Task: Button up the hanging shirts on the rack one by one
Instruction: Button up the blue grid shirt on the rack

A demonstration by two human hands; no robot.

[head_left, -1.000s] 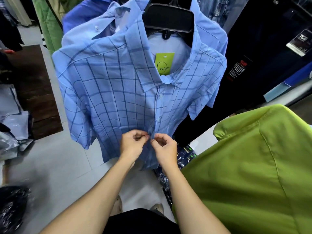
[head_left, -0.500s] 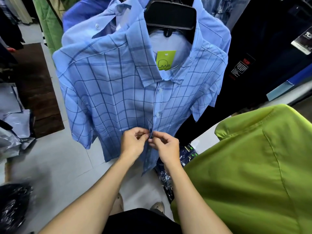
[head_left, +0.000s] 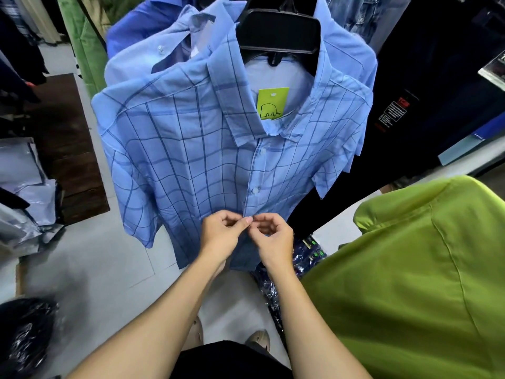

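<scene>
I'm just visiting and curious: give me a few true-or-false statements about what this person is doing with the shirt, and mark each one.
1. Both hands pinch the checked shirt at its front placket. True: the left hand and right hand meet there.
2. The shirt hangs on a white hanger. False: the hanger is black.
3. Two buttons above the hands are already fastened. True.
4. The tag at the collar is red. False: it is lime green.
5. The green garment lies at the person's left. False: it is at their right.
</scene>
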